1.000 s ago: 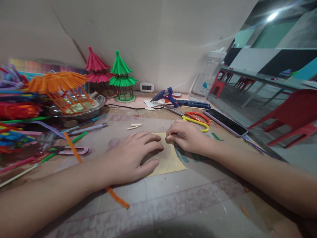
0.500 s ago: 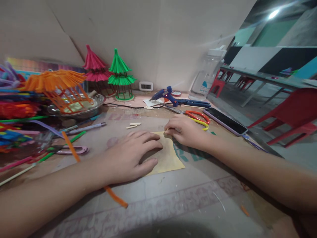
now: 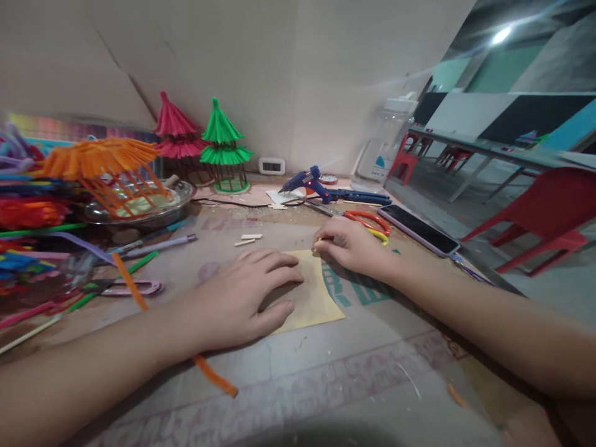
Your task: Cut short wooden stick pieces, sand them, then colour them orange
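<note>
Surface (image 3: 302,385) spreads across my view. Yellow sheet (image 3: 321,298) lies on it, near centre. Left hand (image 3: 254,295) rests palm down over sheet's left part, fingers loosely spread, released. Right hand (image 3: 342,245) pinches at sheet's far right corner. Orange strip (image 3: 214,375) runs beneath left forearm (image 3: 139,347). Two pale sticks (image 3: 252,236) lie just beyond left hand. Smallest: pale bit (image 3: 316,249) in right hand's pinch, too tiny for me to identify.

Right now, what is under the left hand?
A yellow sheet; its right part shows beyond the left hand. The rest of it, and anything else beneath the palm, is covered.
</note>
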Demonstrator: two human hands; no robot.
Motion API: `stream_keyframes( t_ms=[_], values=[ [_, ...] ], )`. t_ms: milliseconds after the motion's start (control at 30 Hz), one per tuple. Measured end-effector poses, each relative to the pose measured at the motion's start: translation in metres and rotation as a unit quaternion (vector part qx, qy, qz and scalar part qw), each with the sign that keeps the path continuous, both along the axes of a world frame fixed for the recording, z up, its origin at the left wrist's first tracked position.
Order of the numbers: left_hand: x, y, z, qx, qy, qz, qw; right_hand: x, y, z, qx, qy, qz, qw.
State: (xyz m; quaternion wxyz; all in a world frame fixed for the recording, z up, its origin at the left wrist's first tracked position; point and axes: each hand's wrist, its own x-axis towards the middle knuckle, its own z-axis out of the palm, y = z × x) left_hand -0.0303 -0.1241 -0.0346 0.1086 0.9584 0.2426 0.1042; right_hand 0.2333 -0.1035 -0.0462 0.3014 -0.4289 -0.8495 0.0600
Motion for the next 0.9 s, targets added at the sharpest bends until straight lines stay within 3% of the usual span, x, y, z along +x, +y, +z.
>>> stream_keyframes(
  t_ms=[400,900],
  values=[
    [0.0012,-0.0001,-0.0013,0.003,-0.010,-0.003,1.000,-0.0039,0.0002,-0.0013,0.012,-0.066,0.011,0.998],
    [0.0020,0.0002,-0.0001,-0.002,-0.001,-0.002,1.000,-0.0044,-0.0063,0.0015,0.002,-0.054,0.011,0.998]
  ],
)
